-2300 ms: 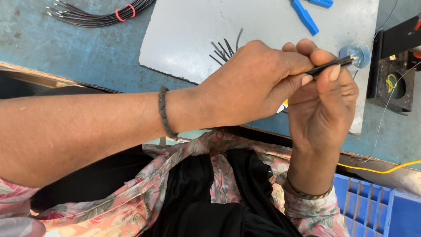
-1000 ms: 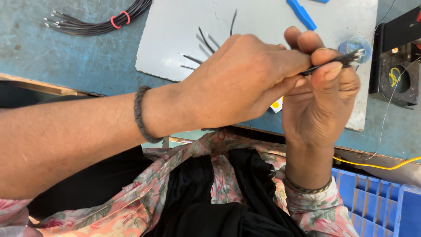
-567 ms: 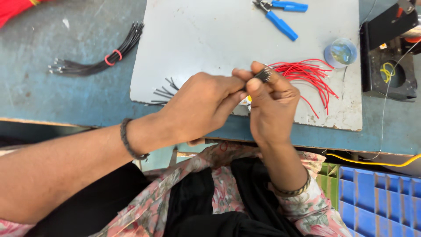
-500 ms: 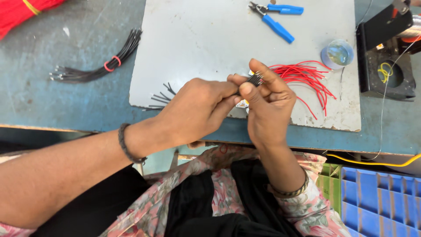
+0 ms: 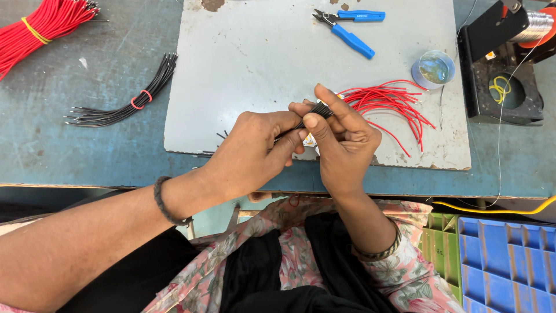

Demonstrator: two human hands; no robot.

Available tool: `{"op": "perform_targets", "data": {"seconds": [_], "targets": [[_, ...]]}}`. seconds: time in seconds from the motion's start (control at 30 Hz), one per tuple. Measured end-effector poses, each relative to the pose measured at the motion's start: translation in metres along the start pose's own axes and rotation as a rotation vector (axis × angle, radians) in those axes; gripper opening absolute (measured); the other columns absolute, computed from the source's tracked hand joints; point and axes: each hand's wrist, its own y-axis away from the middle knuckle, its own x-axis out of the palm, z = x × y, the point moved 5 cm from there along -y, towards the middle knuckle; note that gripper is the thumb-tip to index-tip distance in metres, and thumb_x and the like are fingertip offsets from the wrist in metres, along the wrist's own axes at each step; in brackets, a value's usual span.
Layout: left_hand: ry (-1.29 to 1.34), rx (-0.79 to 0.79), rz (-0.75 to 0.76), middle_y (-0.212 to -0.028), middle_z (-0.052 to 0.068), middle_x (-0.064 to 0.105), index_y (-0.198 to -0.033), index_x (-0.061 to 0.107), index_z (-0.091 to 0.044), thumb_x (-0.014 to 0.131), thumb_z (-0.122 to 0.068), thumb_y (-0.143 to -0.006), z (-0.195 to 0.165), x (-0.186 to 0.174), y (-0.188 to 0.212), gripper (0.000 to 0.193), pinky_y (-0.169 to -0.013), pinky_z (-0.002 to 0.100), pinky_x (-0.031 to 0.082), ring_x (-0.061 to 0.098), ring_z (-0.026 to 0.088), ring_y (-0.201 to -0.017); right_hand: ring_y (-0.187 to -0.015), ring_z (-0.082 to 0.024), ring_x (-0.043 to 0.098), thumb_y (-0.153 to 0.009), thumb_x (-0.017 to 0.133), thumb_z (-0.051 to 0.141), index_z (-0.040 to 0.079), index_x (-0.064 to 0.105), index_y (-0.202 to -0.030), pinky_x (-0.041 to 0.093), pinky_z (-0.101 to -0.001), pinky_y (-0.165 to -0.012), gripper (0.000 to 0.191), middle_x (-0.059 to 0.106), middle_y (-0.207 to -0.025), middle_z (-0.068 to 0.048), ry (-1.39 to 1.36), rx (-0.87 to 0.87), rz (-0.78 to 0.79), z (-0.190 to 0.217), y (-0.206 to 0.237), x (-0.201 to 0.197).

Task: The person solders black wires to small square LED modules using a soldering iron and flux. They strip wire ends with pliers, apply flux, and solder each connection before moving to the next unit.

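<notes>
blue bench (image 5: 87, 156) | grey board (image 5: 260, 58) | black wire bundle (image 5: 124, 107) | red wire bundle (image 5: 46, 23)

White-yellow label (image 5: 309, 139) peeks beneath the hands.

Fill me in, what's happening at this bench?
A person grips a few black wires between both hands, left hand and right hand, above a grey mat. Loose red wires lie on the mat beside blue cutters. Banded black bundle and red bundle sit off to the left.
</notes>
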Motion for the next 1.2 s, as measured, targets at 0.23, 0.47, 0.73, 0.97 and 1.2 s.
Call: {"op": "perform_targets", "data": {"seconds": [0.23, 0.47, 0.73, 0.97, 1.2], "targets": [[0.032, -0.108, -0.014, -0.073, 0.004, 0.074, -0.099, 0.072, 0.0, 0.059, -0.016, -0.097, 0.004, 0.002, -0.004, 0.021, -0.053, 0.028, 0.056, 0.07, 0.01, -0.057, -0.105, -0.022, 0.077, -0.102, 0.071, 0.003, -0.005, 0.067, -0.127, 0.064, -0.0334, -0.092, 0.027, 0.075, -0.111, -0.018, -0.06, -0.003, -0.026, -0.004, -0.004, 0.001], [-0.194, -0.038, -0.051, -0.052, 0.014, 0.056, -0.081, 0.067, -0.001, 0.062, -0.025, -0.099, 0.002, -0.001, -0.001, 0.031, -0.047, 0.042, 0.041, 0.053, 0.027, -0.042, -0.104, -0.025, 0.076, -0.106, 0.068, 0.007, -0.006, 0.068, -0.129, 0.062, -0.0356, -0.096, 0.026, 0.077, -0.109, -0.018, -0.03, 0.029, -0.014, 0.001, -0.007, 0.004], [-0.227, 0.03, -0.047, -0.05, 0.012, 0.053, -0.084, 0.072, -0.004, 0.061, -0.023, -0.098, -0.009, -0.008, 0.004, 0.025, -0.045, 0.041, 0.04, 0.05, 0.027, -0.04, -0.121, -0.025, 0.07, -0.11, 0.07, 0.016, -0.004, 0.064, -0.138, 0.058, -0.0376, -0.109, 0.036, 0.071, -0.13, -0.02, 0.205, 0.012, 0.139, 0.016, -0.019, -0.038], [-0.307, -0.017, 0.004, -0.049, 0.015, 0.051, -0.089, 0.076, -0.008, 0.06, -0.029, -0.098, -0.008, -0.016, 0.002, 0.027, -0.047, 0.044, 0.04, 0.049, 0.03, -0.042, -0.16, -0.036, 0.038, -0.099, 0.081, 0.0, 0.011, 0.01, -0.17, 0.043, -0.0456, -0.123, 0.102, 0.034, -0.169, -0.029, 1.023, -0.099, 0.224, 0.055, -0.085, -0.191], [-0.256, -0.023, 0.099, -0.053, 0.014, 0.055, -0.089, 0.07, -0.006, 0.059, -0.029, -0.098, -0.004, -0.002, -0.002, 0.027, -0.049, 0.045, 0.044, 0.057, 0.031, -0.045, -0.161, -0.037, 0.039, -0.088, 0.083, 0.0, 0.009, 0.006, -0.169, 0.04, -0.0464, -0.123, 0.112, 0.041, -0.162, -0.033, 0.96, 0.09, 0.339, 0.013, -0.109, -0.218]]}}
